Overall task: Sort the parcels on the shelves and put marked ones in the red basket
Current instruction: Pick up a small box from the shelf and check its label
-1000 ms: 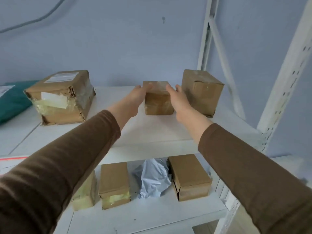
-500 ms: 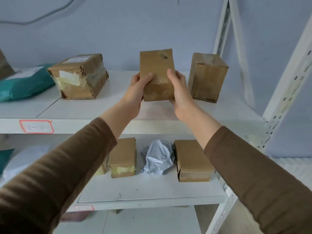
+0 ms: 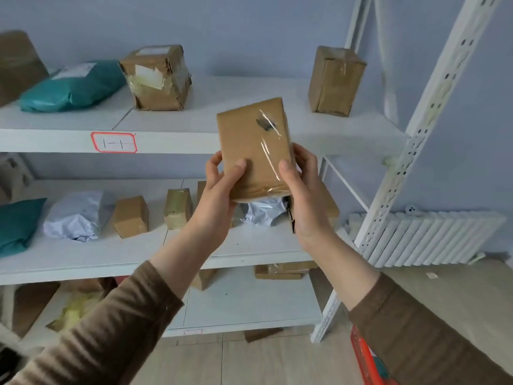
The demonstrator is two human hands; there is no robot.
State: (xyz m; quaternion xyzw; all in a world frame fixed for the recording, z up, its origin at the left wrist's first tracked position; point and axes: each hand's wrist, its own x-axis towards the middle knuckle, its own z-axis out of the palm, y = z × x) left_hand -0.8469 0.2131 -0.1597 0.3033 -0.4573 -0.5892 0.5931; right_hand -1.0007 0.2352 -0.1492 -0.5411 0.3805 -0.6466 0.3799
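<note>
White shelves [image 3: 194,140] stand against a pale blue wall, parcels spread over every level. Both hands grasp one small brown parcel [image 3: 254,147] upright in front of the top shelf, left hand [image 3: 219,190] and right hand [image 3: 304,190] clasping its lower end, long axis vertical. The red basket [image 3: 363,357] sits low, near right, closest to the right hand.

Shelf tag [image 3: 113,142]: red-bordered white sticker on the top shelf's front edge; handwritten strokes, apparently "1-1".
Box label [image 3: 150,76]: white, print too small to read.
Teal bag label [image 3: 72,71]: white, illegible.
Held parcel [image 3: 254,145]: dark smudge under tape, no legible text.
</note>
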